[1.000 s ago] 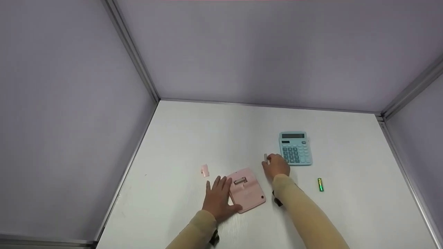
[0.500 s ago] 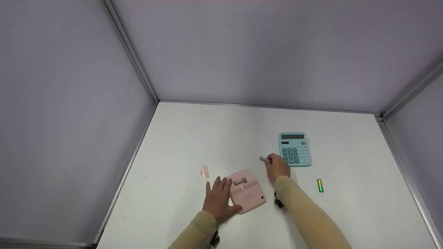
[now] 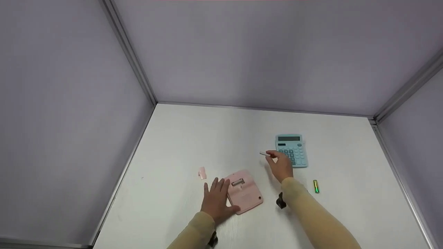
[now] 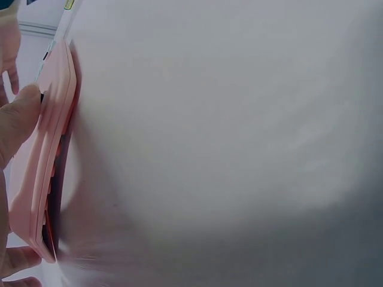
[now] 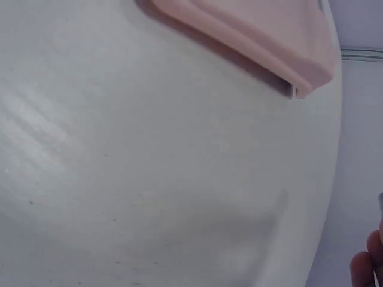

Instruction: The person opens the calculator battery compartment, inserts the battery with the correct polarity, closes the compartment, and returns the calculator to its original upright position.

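Observation:
A pink calculator (image 3: 245,199) lies face down on the table, its battery slot uncovered with a silvery battery (image 3: 237,182) inside. Along its left side rests my left hand (image 3: 214,202), fingers spread and straight, thumb on the lower edge; the left wrist view shows the thumb on the calculator's casing (image 4: 37,161). My right hand (image 3: 283,168) pinches a thin whitish battery (image 3: 263,154) between thumb and fingers, above the table beside the blue calculator (image 3: 298,154). In the right wrist view only some fingertips (image 5: 362,269) appear at the lower right edge.
A small pink battery cover (image 3: 202,173) lies left of the pink calculator. To the right, a green-gold battery (image 3: 316,186) rests on the white table (image 3: 193,135). Grey panels (image 3: 242,55) enclose the back and sides.
The whitish battery has turned from upright to nearly level, pointing left, in my right hand, which has lifted slightly. My left hand stays on the pink calculator.

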Demonstrator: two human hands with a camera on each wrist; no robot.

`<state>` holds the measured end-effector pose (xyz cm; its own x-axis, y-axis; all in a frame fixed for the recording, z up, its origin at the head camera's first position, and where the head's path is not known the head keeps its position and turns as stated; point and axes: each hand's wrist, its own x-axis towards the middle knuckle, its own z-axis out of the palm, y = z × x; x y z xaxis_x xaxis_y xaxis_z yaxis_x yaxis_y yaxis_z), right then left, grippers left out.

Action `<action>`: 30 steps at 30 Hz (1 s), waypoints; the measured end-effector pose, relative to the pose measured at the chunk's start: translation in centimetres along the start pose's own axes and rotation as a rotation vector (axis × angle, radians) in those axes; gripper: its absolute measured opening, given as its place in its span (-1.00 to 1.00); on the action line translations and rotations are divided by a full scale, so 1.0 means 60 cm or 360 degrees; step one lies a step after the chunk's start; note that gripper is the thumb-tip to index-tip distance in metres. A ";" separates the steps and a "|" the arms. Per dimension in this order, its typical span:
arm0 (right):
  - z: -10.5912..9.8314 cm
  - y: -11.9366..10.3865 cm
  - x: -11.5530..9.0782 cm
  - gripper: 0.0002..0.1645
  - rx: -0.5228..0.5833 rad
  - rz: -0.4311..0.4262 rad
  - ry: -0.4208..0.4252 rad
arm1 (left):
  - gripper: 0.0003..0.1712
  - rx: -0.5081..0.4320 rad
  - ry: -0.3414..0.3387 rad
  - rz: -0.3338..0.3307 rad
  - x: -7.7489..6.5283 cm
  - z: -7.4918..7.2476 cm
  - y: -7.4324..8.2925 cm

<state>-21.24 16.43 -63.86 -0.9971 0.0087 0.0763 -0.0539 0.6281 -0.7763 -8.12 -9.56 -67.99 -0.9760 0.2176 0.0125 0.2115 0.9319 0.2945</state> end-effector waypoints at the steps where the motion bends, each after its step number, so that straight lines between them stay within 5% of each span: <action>1: -0.003 -0.002 0.000 -0.73 0.0022 -0.0010 0.0011 | 0.26 -0.0002 0.0011 0.0001 0.001 0.000 0.000; 15: -0.024 -0.037 -0.007 -0.69 0.0261 -0.0139 0.0009 | 0.25 0.0030 -0.0006 0.0032 0.016 0.001 0.000; 30: -0.029 -0.051 -0.012 -0.65 0.0259 -0.0484 0.0093 | 0.26 0.0030 -0.0012 0.0019 0.022 -0.003 0.000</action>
<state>-20.23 15.87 -60.47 -0.9295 -0.1120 0.3513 -0.3605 0.4766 -0.8018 -9.42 -9.34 -67.82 -0.9729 0.2309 0.0088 0.2243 0.9345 0.2763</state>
